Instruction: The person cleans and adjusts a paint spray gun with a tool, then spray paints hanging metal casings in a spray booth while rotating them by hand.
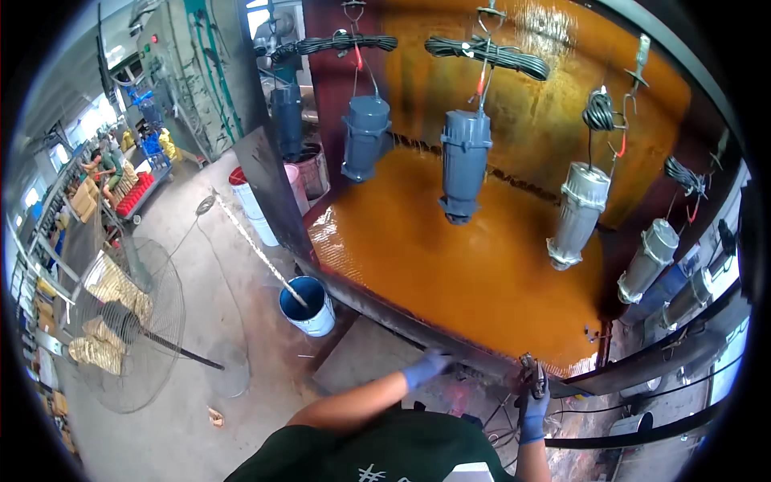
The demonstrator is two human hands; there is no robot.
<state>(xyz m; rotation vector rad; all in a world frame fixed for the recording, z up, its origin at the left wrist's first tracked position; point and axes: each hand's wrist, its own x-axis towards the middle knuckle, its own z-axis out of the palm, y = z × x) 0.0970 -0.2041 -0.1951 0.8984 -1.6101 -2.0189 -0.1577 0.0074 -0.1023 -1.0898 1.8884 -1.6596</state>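
My right hand (533,408), in a blue-grey glove, is closed around a dark spray gun (532,373) at the front edge of an orange-coated booth. My left hand (427,369), also gloved, is beside the booth's front rim (385,318); motion smears its fingers. Beyond the rim, several pump-like cylinders hang from hooks with coiled cables above them. A blue-grey pump (466,157) is in the middle, with another blue-grey pump (365,136) to its left. On the right hang a bare silver-grey pump (578,213) and another silver-grey pump (649,261).
A blue-lined bucket (319,319) with a stick in it stands left of the booth. Farther left is a large wire-caged fan (120,321). Hoses (498,430) lie near my right arm. A person (108,170) sits in the far left background near red crates (135,194).
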